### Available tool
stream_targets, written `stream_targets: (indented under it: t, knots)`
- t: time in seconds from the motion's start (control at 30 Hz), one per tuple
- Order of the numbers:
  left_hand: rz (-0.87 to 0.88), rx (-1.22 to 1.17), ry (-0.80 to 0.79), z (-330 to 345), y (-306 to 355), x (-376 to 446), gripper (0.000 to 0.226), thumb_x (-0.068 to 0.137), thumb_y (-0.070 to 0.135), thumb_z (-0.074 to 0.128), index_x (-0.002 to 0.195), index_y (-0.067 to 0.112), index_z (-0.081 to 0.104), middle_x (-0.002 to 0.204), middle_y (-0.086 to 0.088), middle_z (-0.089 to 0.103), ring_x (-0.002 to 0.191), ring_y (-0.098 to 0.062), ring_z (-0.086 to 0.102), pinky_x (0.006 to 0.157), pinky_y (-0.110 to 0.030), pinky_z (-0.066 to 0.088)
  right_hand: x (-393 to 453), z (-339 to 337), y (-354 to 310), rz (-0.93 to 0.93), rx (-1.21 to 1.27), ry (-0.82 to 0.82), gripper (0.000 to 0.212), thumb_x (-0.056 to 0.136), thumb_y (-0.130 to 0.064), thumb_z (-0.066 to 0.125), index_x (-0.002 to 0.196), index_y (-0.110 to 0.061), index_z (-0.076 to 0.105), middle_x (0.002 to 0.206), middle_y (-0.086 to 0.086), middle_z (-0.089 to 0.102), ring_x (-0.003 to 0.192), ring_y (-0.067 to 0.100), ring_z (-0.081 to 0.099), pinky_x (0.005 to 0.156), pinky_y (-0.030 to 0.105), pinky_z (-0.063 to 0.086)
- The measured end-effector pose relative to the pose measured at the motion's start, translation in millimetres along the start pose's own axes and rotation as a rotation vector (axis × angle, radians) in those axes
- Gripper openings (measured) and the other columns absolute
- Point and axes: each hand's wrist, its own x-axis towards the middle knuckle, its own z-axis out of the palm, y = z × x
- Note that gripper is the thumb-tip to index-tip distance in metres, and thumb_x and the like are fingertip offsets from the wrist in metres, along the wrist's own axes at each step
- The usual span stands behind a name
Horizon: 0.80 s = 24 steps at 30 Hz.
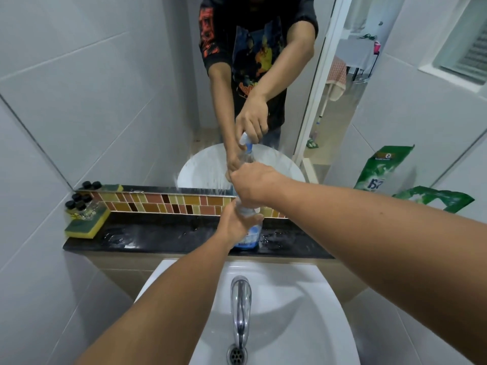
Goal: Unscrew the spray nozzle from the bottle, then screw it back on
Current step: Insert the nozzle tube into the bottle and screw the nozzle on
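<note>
A clear spray bottle (251, 234) with blue liquid stands upright on the black stone ledge (147, 237) behind the sink. My left hand (234, 225) wraps around its body. My right hand (253, 184) is closed over the top of the bottle, covering the spray nozzle, so the nozzle itself is hidden from direct view. The mirror (126, 88) above the ledge reflects both hands and shows the white and blue nozzle inside the upper hand's grip.
A white sink (303, 299) with a chrome tap (240, 309) lies in front of the ledge. At the ledge's left end a yellow-green sponge (87, 225) carries several small black-capped bottles (79, 206). A green refill bag (437, 200) leans at the right.
</note>
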Motion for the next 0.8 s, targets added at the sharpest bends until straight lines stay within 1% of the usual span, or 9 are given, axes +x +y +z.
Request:
stream_targets:
  t: [0.13,0.2,0.27,0.37,0.43,0.5,0.6,0.73,0.8]
  knots:
    - [-0.03,-0.095,-0.002,2,-2,1,0.037,0.09,-0.007,0.069,0.127,-0.005,0.062,0.106,-0.012,0.064,0.092,-0.018,0.066,0.085,-0.033,0.062,9,-6,-18,0.241,0.117,-0.082,0.041,0.087,-0.012,0.074,0.127,-0.009,0.064,0.116,0.011,0.059,0.099,0.029,0.059,0.059,0.036,0.047]
    - [-0.061,0.087,0.017,5,-7,4,0.047,0.093,-0.006,0.068,0.138,-0.005,0.058,0.115,-0.005,0.067,0.112,-0.021,0.067,0.105,-0.029,0.056,13,-9,-23,0.326,0.149,-0.12,0.046,0.088,-0.011,0.069,0.133,-0.009,0.06,0.125,0.012,0.058,0.1,0.029,0.058,0.047,0.036,0.037]
    - [-0.052,0.18,0.067,3,-12,6,0.051,0.093,-0.006,0.068,0.142,-0.006,0.055,0.134,-0.017,0.067,0.129,-0.037,0.065,0.111,-0.045,0.054,14,-12,-24,0.326,0.088,-0.142,0.047,0.093,-0.015,0.064,0.139,-0.012,0.057,0.132,0.013,0.057,0.103,0.029,0.062,0.044,0.037,0.036]
    - [0.058,0.06,0.072,5,-3,-1,0.027,0.1,-0.008,0.057,0.125,-0.001,0.061,0.125,-0.02,0.064,0.112,-0.036,0.065,0.089,-0.042,0.064,13,-20,-20,0.236,0.032,-0.195,0.046,0.105,-0.039,0.048,0.146,-0.02,0.053,0.14,0.011,0.056,0.118,0.03,0.059,0.076,0.04,0.052]
    - [0.028,-0.127,0.079,4,1,-6,0.018,0.107,-0.006,0.044,0.111,-0.002,0.061,0.107,-0.019,0.062,0.097,-0.034,0.06,0.075,-0.045,0.059,10,-31,-13,0.224,0.266,-0.328,0.069,0.106,-0.06,0.023,0.159,-0.016,0.032,0.162,0.015,0.036,0.145,0.035,0.039,0.114,0.048,0.037]
    - [0.025,-0.062,0.035,5,-3,-5,0.012,0.102,-0.01,0.058,0.113,-0.007,0.061,0.101,-0.015,0.065,0.096,-0.031,0.064,0.075,-0.037,0.063,7,-43,0,0.239,0.452,-0.406,0.08,0.103,-0.067,0.011,0.164,-0.015,0.011,0.171,0.016,0.013,0.154,0.037,0.022,0.121,0.051,0.026]
    - [-0.095,0.074,0.052,6,-3,-4,0.038,0.087,0.008,0.086,0.12,0.003,0.068,0.108,-0.008,0.075,0.102,-0.024,0.072,0.089,-0.035,0.061,7,-53,28,0.111,0.354,-0.284,0.069,0.104,-0.052,0.041,0.163,-0.024,0.017,0.161,0.023,0.032,0.131,0.044,0.047,0.09,0.051,0.047]
    - [-0.108,0.001,0.075,7,-1,-4,0.04,0.083,0.01,0.089,0.118,0.007,0.069,0.103,-0.005,0.076,0.099,-0.025,0.074,0.085,-0.032,0.061,5,-38,53,-0.227,-0.194,-0.041,0.087,0.086,-0.032,0.075,0.155,-0.049,0.025,0.156,0.011,0.029,0.137,0.038,0.036,0.105,0.059,0.039]
    - [-0.106,0.055,0.076,7,-1,-3,0.038,0.083,0.013,0.089,0.116,0.008,0.071,0.103,-0.007,0.077,0.098,-0.027,0.075,0.086,-0.035,0.063,4,-17,50,-0.329,-0.295,0.04,0.075,0.085,-0.038,0.079,0.148,-0.049,0.041,0.154,0.003,0.036,0.14,0.031,0.034,0.105,0.06,0.037]
